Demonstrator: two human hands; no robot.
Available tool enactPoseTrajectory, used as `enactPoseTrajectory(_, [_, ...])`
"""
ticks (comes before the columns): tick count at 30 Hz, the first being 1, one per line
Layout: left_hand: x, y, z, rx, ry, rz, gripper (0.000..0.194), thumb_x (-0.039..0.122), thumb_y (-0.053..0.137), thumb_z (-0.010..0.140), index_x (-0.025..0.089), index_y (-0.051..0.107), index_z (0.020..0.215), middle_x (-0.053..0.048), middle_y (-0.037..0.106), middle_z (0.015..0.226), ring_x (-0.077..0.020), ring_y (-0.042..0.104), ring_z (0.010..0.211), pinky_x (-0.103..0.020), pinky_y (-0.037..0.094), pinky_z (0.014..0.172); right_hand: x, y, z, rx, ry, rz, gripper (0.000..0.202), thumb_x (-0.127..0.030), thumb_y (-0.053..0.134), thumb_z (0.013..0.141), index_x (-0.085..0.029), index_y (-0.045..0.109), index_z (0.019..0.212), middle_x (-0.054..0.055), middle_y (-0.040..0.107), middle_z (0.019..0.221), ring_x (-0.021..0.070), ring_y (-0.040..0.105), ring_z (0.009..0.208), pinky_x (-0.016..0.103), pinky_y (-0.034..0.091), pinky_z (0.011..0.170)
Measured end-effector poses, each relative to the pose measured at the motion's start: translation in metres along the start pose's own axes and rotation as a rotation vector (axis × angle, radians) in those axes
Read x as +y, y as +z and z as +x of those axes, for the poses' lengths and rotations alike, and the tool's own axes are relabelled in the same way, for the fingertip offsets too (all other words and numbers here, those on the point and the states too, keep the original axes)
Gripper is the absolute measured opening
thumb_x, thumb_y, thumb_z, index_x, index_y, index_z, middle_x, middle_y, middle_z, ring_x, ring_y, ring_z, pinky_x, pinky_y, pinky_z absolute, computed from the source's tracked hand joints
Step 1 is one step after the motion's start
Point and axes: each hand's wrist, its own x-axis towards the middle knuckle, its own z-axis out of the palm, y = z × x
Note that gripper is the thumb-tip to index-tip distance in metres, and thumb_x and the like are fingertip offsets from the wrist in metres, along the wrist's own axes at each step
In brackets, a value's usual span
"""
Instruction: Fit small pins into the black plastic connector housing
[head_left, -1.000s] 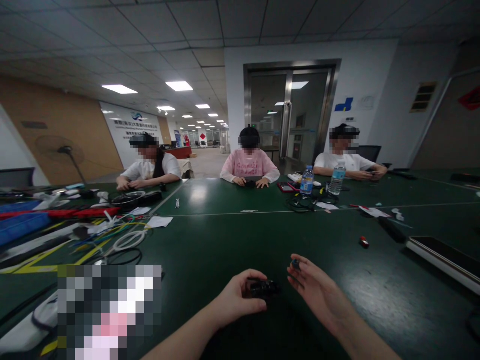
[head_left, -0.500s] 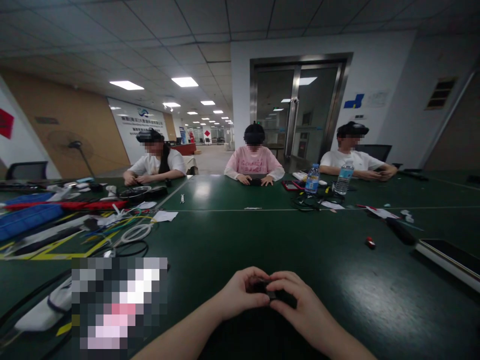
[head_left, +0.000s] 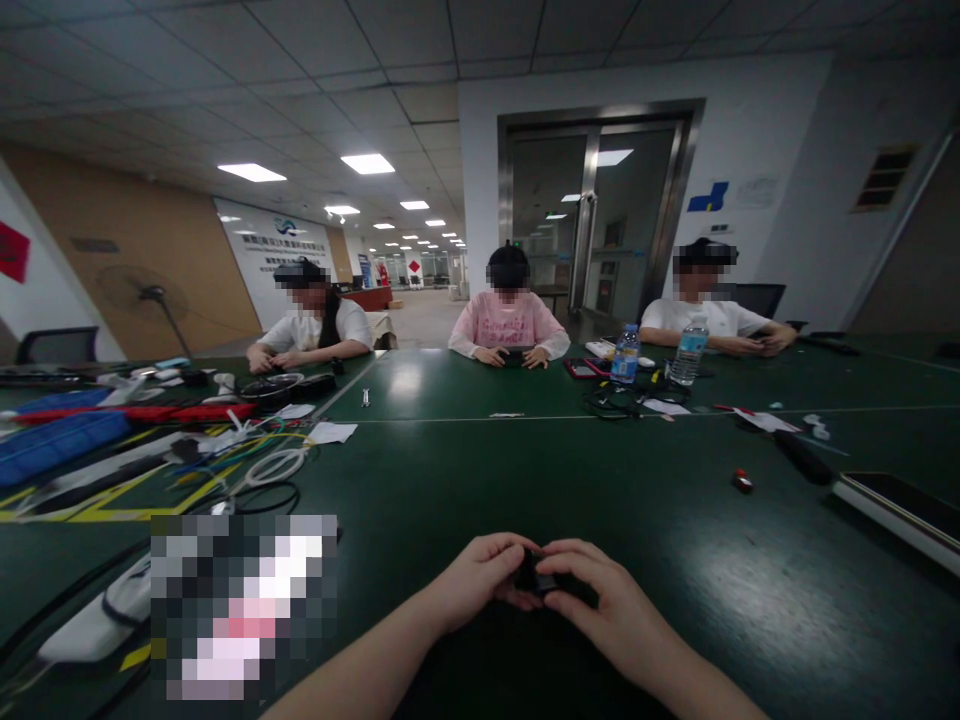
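Observation:
A small black object point(head_left: 537, 572) is held between my two hands, low in the middle of the view above the green table point(head_left: 450, 480). My left hand point(head_left: 487, 575) grips its left side, with the thumb over the top and fingers curled beneath. My right hand point(head_left: 592, 585) has its fingertips and thumb on the right side of the same object. Fingers cover much of it, and its exact kind cannot be made out.
A small red item point(head_left: 742, 481) and a flat dark-topped device point(head_left: 900, 515) lie right. Bottles point(head_left: 625, 356) stand farther back. Cables point(head_left: 274, 466), a blue tray point(head_left: 64, 447) and a white power strip point(head_left: 97, 620) are left. Three people sit across the table.
My left thumb has moved up from the front of the black object onto its top, and more of the object shows. My right hand has barely moved.

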Motion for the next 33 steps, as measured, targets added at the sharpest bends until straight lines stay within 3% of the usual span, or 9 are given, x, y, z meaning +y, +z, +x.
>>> enactPoseTrajectory(9, [0.0025,0.0033,-0.0005,0.025,-0.020,0.028,0.041,0.045,0.062,0.076,0.011,0.059,0.099,-0.006,0.065,0.079,-0.0133,0.064,0.061,-0.028,0.050,0.063,-0.0013,0.0001,-0.0013,0.003,-0.011,-0.124,0.026,-0.020,0.066,0.072,-0.035,0.070,0.093,0.002,0.064,0.110,0.0264,0.055,0.105,0.044,0.040,0.094])
enactPoseTrajectory(19, [0.0018,0.0027,0.0009,0.082,-0.037,-0.034,0.036,0.043,0.060,0.079,0.014,0.054,0.100,-0.006,0.065,0.080,-0.0133,0.065,0.060,-0.026,0.048,0.060,-0.0031,-0.0017,-0.0039,-0.020,-0.015,0.006,0.038,-0.020,0.064,0.073,-0.035,0.064,0.108,0.002,0.059,0.121,0.0261,0.051,0.114,0.046,0.035,0.101])
enactPoseTrajectory(23, [0.0023,0.0031,0.0009,0.082,-0.029,-0.059,0.035,0.042,0.058,0.080,0.016,0.050,0.103,-0.005,0.064,0.080,-0.0147,0.066,0.061,-0.026,0.047,0.060,0.0004,-0.0019,-0.0033,-0.003,-0.027,0.024,0.033,-0.021,0.064,0.073,-0.035,0.067,0.103,0.002,0.059,0.121,0.0262,0.052,0.113,0.046,0.036,0.101])
enactPoseTrajectory(29, [0.0017,0.0023,-0.0009,-0.014,0.047,-0.075,0.046,0.051,0.061,0.075,0.015,0.050,0.101,-0.006,0.064,0.079,-0.0169,0.066,0.064,-0.027,0.046,0.061,0.0016,-0.0019,-0.0004,0.034,-0.049,0.034,0.022,-0.023,0.060,0.077,-0.033,0.070,0.094,0.002,0.064,0.108,0.0238,0.057,0.103,0.041,0.043,0.094])
enactPoseTrajectory(33, [0.0014,0.0010,-0.0021,-0.102,0.076,-0.016,0.062,0.032,0.082,0.057,0.017,0.047,0.106,-0.006,0.064,0.089,-0.0171,0.066,0.071,-0.028,0.046,0.066,-0.0012,-0.0032,-0.0001,0.037,-0.063,0.040,0.023,-0.022,0.057,0.080,-0.032,0.069,0.097,0.003,0.064,0.105,0.0234,0.058,0.102,0.039,0.044,0.092])
